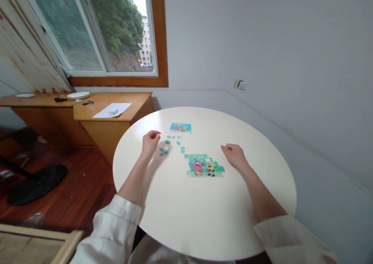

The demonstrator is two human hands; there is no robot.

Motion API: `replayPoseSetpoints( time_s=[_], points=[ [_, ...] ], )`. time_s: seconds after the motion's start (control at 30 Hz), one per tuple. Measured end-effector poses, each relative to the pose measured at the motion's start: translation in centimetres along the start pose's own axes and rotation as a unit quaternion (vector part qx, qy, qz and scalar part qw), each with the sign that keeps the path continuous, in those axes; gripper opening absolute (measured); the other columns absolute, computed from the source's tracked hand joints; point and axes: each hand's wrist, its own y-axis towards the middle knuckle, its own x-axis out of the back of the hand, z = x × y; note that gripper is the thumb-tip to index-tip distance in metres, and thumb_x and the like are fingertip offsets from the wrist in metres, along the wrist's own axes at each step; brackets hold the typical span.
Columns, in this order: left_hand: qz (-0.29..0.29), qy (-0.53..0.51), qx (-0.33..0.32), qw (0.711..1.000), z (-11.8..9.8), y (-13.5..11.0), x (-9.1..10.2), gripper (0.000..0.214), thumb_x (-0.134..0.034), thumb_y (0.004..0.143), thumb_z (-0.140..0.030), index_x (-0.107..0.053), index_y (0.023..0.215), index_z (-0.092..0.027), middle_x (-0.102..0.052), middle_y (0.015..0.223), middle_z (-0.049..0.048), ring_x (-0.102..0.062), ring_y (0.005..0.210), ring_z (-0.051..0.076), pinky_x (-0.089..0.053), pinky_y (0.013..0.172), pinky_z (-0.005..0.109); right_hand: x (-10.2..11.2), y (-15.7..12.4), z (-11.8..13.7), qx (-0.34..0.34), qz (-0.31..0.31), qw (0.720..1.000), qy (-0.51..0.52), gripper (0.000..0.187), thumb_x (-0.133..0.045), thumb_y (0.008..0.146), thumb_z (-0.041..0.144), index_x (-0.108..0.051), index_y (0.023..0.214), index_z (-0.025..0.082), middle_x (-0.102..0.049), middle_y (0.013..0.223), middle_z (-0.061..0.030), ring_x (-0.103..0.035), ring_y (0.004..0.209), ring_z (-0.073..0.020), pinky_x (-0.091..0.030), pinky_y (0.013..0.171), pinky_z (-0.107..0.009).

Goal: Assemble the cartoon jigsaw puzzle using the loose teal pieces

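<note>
A partly assembled jigsaw puzzle point(204, 166) with cartoon figures lies on the round white table point(186, 213); its upper right edge is uneven. My left hand point(150, 142) hovers beside several loose puzzle pieces point(164, 152), fingers curled and tips pinched together. Whatever those fingertips hold, if anything, is too small to make out. To the right of the puzzle, my right hand point(234, 156) is closed in a loose fist with nothing visible in it. A reference picture point(180, 128) with the same cartoon figures lies beyond the loose pieces.
A wooden desk point(140, 100) stands at the left beneath the window, bearing a paper sheet point(112, 110) and a white plate point(78, 95). A black round stand base point(37, 184) is on the floor. The wall has a socket point(242, 85).
</note>
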Motion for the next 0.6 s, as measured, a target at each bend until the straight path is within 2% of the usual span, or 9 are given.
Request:
replayPoseSetpoints(
  time_s=[0.37, 0.6],
  points=[
    [-0.010, -0.015, 0.024, 1.000, -0.75, -0.16, 0.08, 0.010, -0.050, 0.056, -0.019, -0.056, 0.064, -0.015, -0.049, 0.056, -0.0030, -0.041, 0.052, 0.009, -0.032, 0.052, 0.022, -0.20, 0.06, -0.24, 0.011, 0.001, 1.000, 0.000, 0.035, -0.041, 0.069, 0.043, -0.029, 0.045, 0.020, -0.027, 0.043, 0.0040, -0.029, 0.047, -0.0100, -0.023, 0.047, -0.024],
    [-0.010, -0.012, 0.016, 1.000, -0.69, -0.18, 0.10, 0.011, -0.050, 0.057, -0.020, -0.057, 0.065, -0.015, -0.048, 0.055, -0.0033, -0.040, 0.051, 0.009, -0.031, 0.051, 0.022, -0.23, 0.00, -0.22, 0.006, 0.011, 1.000, 0.008, 0.035, -0.042, 0.069, 0.043, -0.030, 0.045, 0.020, -0.029, 0.044, 0.0040, -0.030, 0.047, -0.0100, -0.023, 0.048, -0.024]
  ],
)
